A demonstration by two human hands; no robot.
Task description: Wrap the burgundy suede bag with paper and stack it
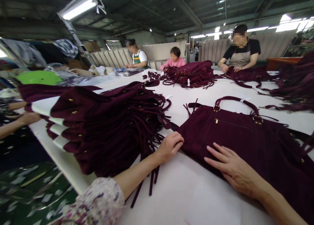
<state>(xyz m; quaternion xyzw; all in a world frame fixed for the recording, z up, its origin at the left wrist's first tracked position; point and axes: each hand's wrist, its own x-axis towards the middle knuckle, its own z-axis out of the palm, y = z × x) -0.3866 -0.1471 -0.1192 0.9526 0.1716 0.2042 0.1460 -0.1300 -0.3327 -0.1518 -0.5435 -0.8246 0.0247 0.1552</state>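
A dark maroon suede handbag (245, 136) with gold fittings and a looped handle lies flat on the white table (191, 192) in front of me. My right hand (229, 166) rests flat on its lower left part, fingers stretched out. My left hand (169, 146) sits at the bag's left edge with its fingers curled over the corner of the fabric. Just left of that hand lies a stack of maroon bags (105, 126) with long fringe strips hanging toward me.
Three people work at the far side of the table, with piles of maroon bags (193, 74) before them. More bags (296, 84) are heaped at the right. Another person's arms (17, 120) reach in from the left edge. A green lid (39, 77) lies at the back left.
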